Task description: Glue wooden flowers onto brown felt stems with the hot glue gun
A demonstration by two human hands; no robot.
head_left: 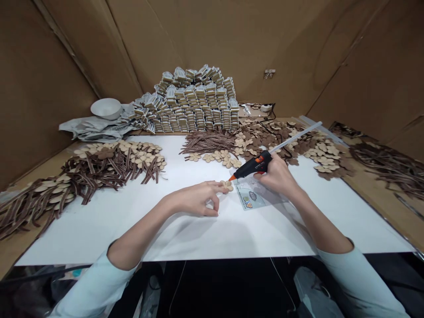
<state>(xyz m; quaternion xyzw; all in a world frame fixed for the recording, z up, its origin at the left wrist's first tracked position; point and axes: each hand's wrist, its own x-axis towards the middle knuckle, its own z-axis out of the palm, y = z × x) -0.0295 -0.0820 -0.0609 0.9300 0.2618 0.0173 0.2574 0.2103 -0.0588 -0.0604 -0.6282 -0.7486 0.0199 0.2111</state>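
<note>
My right hand (277, 174) is closed around the grip of a black and orange hot glue gun (253, 165), with a long pale glue stick (296, 138) rising from its back. The gun's orange nozzle points down to the left and meets or nearly meets a beige felt flower (227, 187) on the white work surface. The fingertips of my left hand (202, 198) hold that flower at its left side, while the thumb and another finger curl below. Under the gun lies a clear plastic sheet (245, 201) printed with "DIY".
Behind stand stacked small house-shaped pieces (198, 106). Brown stitched ribbon strips (208, 142) and loose felt flowers (265, 137) lie before and beside them. Flowers with ribbons (106, 165) heap at left, near a white bowl (106, 108). More strips (387, 163) lie right. Cardboard walls (251, 39) enclose the table.
</note>
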